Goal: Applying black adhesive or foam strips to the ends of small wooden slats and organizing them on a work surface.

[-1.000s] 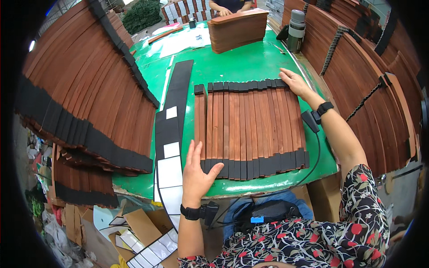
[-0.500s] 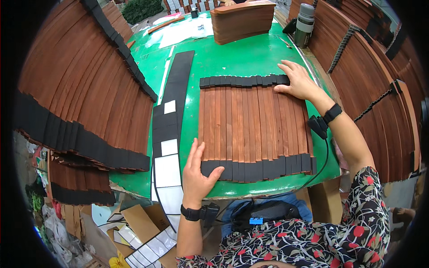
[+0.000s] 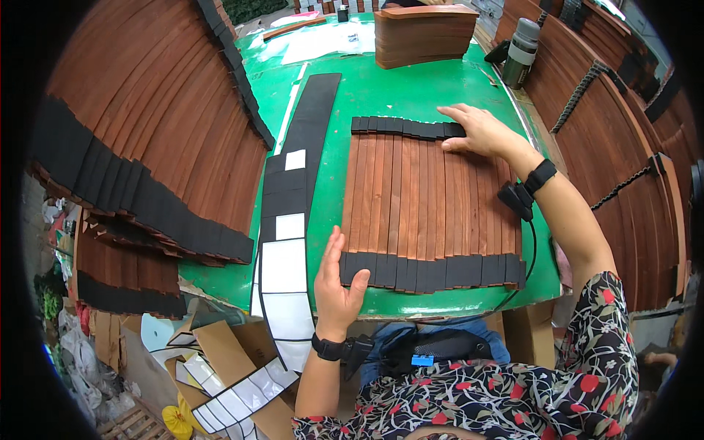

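Note:
A row of reddish-brown wooden slats (image 3: pixel 411 194) with black ends lies side by side on the green table (image 3: pixel 367 95). My left hand (image 3: pixel 339 290) rests along the row's left side near the close end, fingers stretched upward, thumb over the black ends. At the far end, my right hand (image 3: pixel 484 133) lies over the black ends with its fingers spread and its thumb on the slats. Both hands are open. The right hand hides part of the far right ends. A long black strip with white labels (image 3: pixel 284 265) lies left of the row.
Tall stacks of slats stand at left (image 3: pixel 154 110) and right (image 3: pixel 623 169). At the back are a wooden stack (image 3: pixel 425 38), a bottle (image 3: pixel 521 55) and white sheets (image 3: pixel 326 45). A cardboard box (image 3: pixel 227 363) sits below the table's near edge.
My right hand has moved left along the far ends. My left hand stays at the row's left side, its thumb more upright. The whole view has shifted slightly.

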The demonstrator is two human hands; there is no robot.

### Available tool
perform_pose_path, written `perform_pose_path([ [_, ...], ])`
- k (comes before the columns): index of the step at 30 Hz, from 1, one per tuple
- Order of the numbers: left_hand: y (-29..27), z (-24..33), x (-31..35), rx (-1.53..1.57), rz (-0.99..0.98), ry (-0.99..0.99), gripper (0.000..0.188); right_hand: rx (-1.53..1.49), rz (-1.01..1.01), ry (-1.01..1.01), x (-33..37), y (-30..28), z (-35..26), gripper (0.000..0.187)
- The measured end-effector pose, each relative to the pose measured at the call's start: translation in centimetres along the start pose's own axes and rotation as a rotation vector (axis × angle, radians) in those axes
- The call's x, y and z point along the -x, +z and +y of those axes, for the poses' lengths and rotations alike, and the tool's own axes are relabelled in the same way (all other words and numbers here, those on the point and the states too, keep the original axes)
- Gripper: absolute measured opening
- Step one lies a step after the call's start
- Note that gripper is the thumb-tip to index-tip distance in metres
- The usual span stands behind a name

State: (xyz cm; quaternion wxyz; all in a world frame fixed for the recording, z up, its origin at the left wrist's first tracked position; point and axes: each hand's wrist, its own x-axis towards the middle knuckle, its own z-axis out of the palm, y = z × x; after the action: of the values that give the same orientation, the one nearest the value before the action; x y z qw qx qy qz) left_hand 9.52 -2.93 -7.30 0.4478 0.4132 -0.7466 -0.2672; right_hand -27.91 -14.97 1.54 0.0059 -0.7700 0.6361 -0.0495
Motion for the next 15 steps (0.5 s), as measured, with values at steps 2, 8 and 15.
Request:
perform_pose_path([
  [2, 0.0, 0.0, -0.2, 0.01, 0.015, 0.008, 0.068, -0.202, 0.055, -0.066, -1.3, 0.0, -0.9, 0.08],
  [8, 0.2, -0.6, 0.2, 0.042, -0.005, -0.011, 0.066, -0.202, -0.104, -0.039, -2.9, 0.9, -2.9, 0.062],
  [15, -0.1, -0.2, -0.3, 0.042, -0.018, 0.001, 0.061, -0.221, -0.041, -0.019, -3.3, 1.2, -2.8, 0.059],
])
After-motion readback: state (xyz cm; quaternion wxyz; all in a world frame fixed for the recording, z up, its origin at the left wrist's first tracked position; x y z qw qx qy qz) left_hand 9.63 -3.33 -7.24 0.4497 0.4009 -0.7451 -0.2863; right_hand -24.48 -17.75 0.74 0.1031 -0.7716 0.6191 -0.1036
